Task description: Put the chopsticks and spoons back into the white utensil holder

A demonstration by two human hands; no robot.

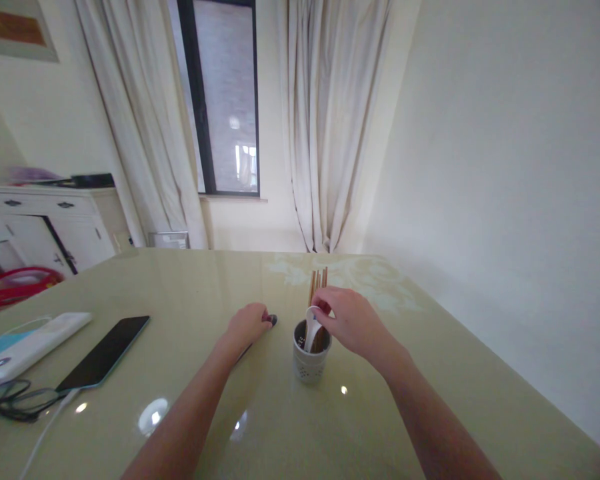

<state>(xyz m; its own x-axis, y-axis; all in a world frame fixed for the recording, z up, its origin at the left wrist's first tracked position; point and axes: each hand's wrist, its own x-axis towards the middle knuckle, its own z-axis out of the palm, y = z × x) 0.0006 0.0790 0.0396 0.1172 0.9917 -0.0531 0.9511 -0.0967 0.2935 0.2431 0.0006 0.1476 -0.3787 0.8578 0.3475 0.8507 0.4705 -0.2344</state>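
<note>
"What's the right hand (pixel 347 317) doing?"
"Pinching a white spoon (pixel 313 333) that dips into the cup (pixel 309 369) below its fingertips."
"And the left hand (pixel 249 325)?"
"Fingers pressed together on a dark spoon (pixel 274 320), its bowl just beyond them."

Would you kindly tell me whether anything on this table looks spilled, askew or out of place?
Nothing looks spilled or broken: the cup stands upright, holding chopsticks, with the right hand pinching a white spoon in it. Only the dark cord at the left of the table looks untidy, bunched in loose loops beside the phone.
</note>
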